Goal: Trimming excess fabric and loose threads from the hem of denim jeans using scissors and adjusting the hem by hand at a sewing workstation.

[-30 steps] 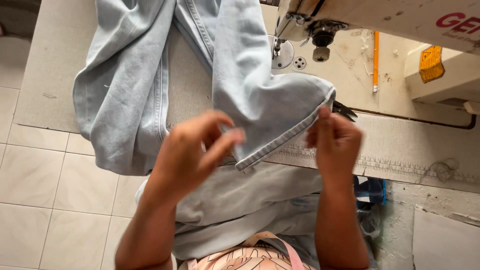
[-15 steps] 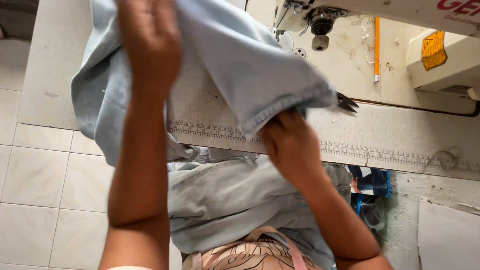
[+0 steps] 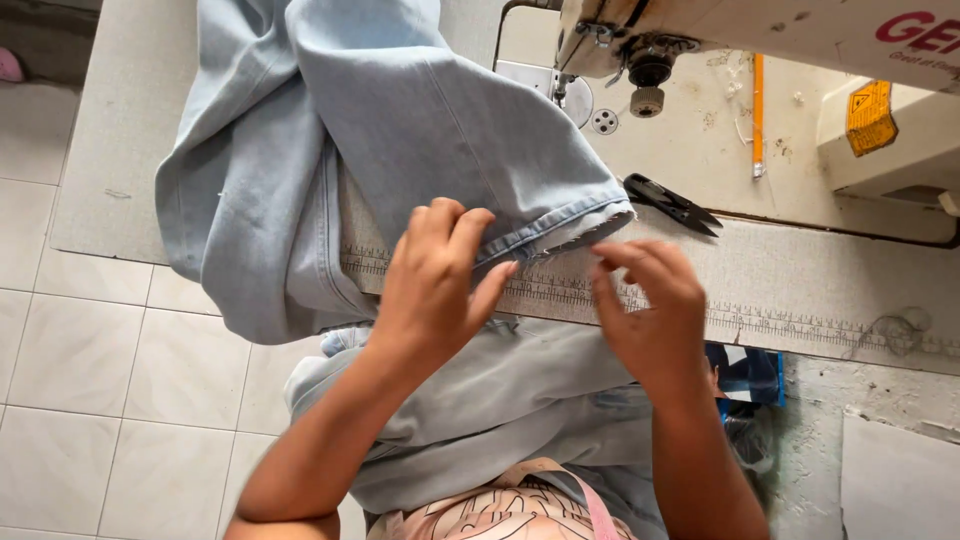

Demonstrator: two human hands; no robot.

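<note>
Light blue jeans (image 3: 400,140) lie across the sewing table (image 3: 800,270), one leg's hem (image 3: 560,235) near the table's front edge. My left hand (image 3: 435,285) rests on the hem, fingers pressing the denim. Just right of the hem's frayed end is my right hand (image 3: 650,310), its fingertips pinched together near the fabric edge; whether they hold cloth or thread I cannot tell. More denim hangs over my lap (image 3: 480,410).
A white sewing machine (image 3: 760,40) stands at the back right, its needle area (image 3: 570,95) beyond the jeans. Black thread snips (image 3: 672,203) lie right of the hem. A printed ruler strip (image 3: 800,325) runs along the table's front edge. Tiled floor (image 3: 90,400) lies left.
My left arm, raised high over the jeans half a second ago, has come down onto the hem. My right hand has shifted right, off the hem's underside.
</note>
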